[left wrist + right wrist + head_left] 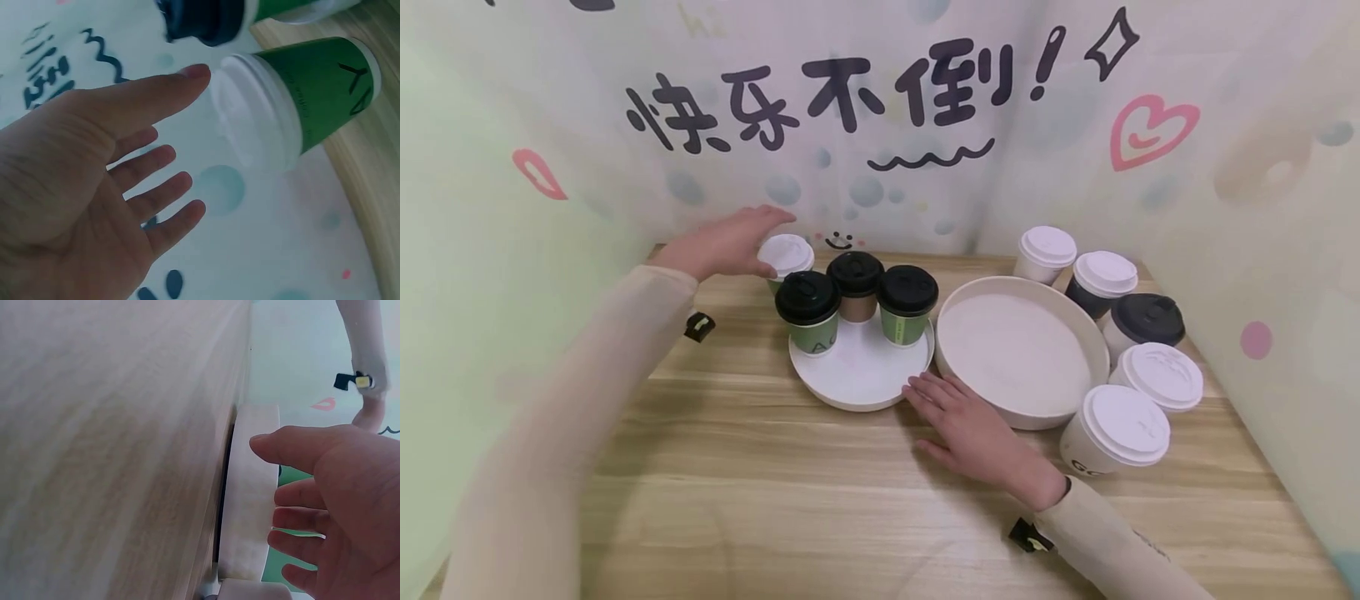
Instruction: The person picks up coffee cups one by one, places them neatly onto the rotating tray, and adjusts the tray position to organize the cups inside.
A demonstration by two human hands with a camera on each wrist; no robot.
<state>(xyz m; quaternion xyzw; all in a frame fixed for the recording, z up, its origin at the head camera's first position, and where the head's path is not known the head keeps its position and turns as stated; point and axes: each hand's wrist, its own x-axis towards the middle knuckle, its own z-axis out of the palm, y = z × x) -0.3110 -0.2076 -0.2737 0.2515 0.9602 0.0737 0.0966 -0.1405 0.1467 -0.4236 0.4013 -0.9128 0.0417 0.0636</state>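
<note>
Left hand: here it is, the left hand [726, 243] poised with thumb and fingers spread, just beside the lid of the white-lidded green paper cup [337, 87]
Green cup: upright on the wooden table [722, 467], at the back left, just outside the round white tray [865, 387]
Right hand: down at the front right, the right hand [966, 429] has its fingers extended at the tray's rim; contact, I cannot tell
White tray: three black-lidded cups aboard, a green one [815, 333] front left, a brown one [857, 307] behind, another green one [903, 327] to the right
Cream tray: the larger round cream tray [1015, 350] sits right alongside
Right flank: five lidded cups [1126, 427] curve around it, four white lids, one black
Backdrop: a printed curtain [850, 183] with black lettering
</note>
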